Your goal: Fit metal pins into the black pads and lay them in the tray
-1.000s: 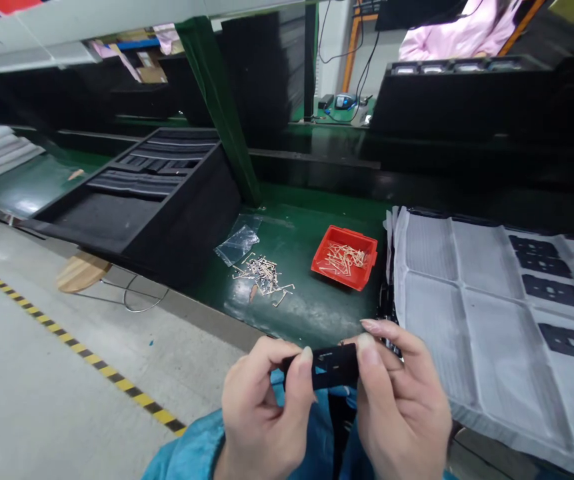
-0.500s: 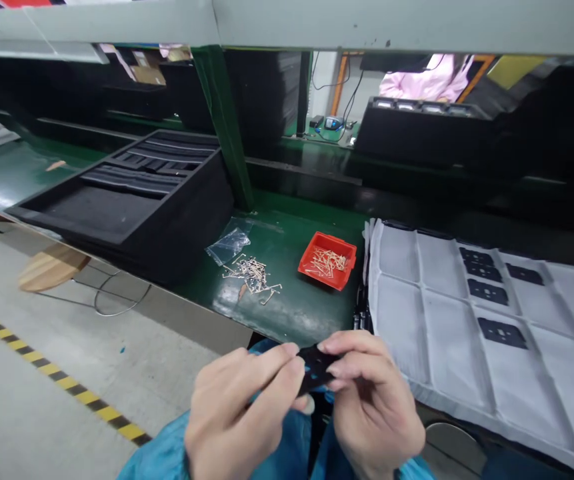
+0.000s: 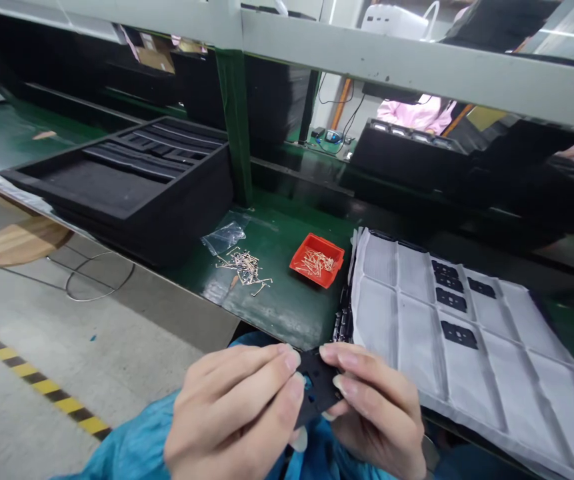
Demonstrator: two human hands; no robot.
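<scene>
Between my two hands is a small flat black plate (image 3: 321,385) with several cut-outs, held in front of my body below the bench edge. My left hand (image 3: 239,407) pinches its left side, fingertips on top and thumb beneath. On the right side, my right hand (image 3: 379,403) grips it between fingers and thumb. Past my hands, a loose pile of small bent metal pieces (image 3: 247,267) lies on the green bench. More such pieces (image 3: 317,263) are in a red tray (image 3: 337,270) to the right of the pile.
To the right, a white compartmented sheet (image 3: 377,303) carries several black plates (image 3: 459,335). A large black foam box (image 3: 181,193) stands left, near a clear plastic bag (image 3: 227,237). A green post (image 3: 235,127) rises behind. A wooden stool (image 3: 27,240) is at the left; a person in pink (image 3: 414,115) sits beyond.
The black plate has tilted so that more of its flat face and cut-outs shows. Both hands still grip it. The camera view has shifted, bringing more of the right side into sight.
</scene>
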